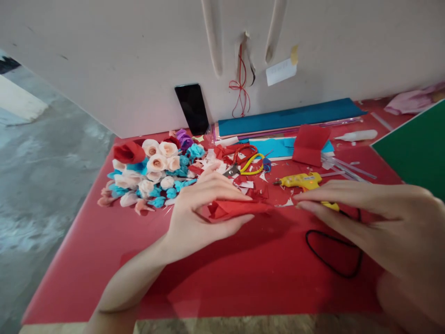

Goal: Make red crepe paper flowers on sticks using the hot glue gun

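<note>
My left hand (203, 208) is closed around a folded piece of red crepe paper (236, 208), pinching it between thumb and fingers just above the red table surface (222, 278). My right hand (368, 208) reaches in from the right with its fingers stretched out flat, the fingertips close to the paper's right end and over the handle of a yellow glue gun (301, 180). Nothing shows in the right hand.
A heap of paper roses (153, 171) in white, red, blue and pink lies at the left. Scissors and pliers (245, 163), red paper scraps, a folded red sheet (309, 144), blue paper rolls (288, 118), a black cord (333, 253), a phone (193, 109) against the wall, and a green board (413, 148) surround the hands.
</note>
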Available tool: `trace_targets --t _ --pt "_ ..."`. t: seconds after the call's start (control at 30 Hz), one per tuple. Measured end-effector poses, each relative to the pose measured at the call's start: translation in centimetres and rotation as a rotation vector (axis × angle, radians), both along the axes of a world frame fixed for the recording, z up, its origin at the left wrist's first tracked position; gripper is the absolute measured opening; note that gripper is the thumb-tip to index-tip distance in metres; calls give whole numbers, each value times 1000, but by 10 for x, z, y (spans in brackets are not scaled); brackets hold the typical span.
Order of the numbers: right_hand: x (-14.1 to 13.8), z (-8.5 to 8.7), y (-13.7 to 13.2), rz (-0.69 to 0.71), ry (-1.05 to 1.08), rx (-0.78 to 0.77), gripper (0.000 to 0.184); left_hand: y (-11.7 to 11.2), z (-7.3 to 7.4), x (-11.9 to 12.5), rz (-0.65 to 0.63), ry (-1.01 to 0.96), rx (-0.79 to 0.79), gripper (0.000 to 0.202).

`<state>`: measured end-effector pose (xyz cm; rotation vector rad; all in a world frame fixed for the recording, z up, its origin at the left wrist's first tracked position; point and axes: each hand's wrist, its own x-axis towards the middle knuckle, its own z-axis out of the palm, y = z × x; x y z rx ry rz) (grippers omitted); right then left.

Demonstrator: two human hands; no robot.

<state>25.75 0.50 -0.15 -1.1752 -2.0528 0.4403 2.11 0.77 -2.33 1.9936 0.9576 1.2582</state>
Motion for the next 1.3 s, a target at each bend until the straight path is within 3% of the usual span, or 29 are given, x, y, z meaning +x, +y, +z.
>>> trace_targets --t 0.17,0.23,0.33,0.43,0.6,0.83,1.03,1.17,1.3 --pt "-6 3 -7 -282 -22 161 16 0 0 -1 37 -27 -33 21" --pt "-9 0 -8 -261 -44 208 11 0 -1 0 26 -23 -32 22" --pt "-14 -4 -6 -108 -41 191 20 -1 -2 1 19 1 -32 24" --pt "-21 -7 -5 61 36 170 15 -2 -2 2 14 18 -31 23" --pt "-29 -7 -9 153 92 220 15 -5 0 3 7 17 -62 16" --pt "-31 -11 -11 134 -32 288 17 -4 0 3 20 44 -61 14" --pt "-27 -13 -8 49 -13 293 19 -5 -2 2 35 17 -68 18" --pt "-21 -7 -7 -50 114 161 16 -5 -2 2 40 13 -58 16" --pt "-14 1 -6 215 420 -336 12 -5 -2 2 34 6 -76 14"
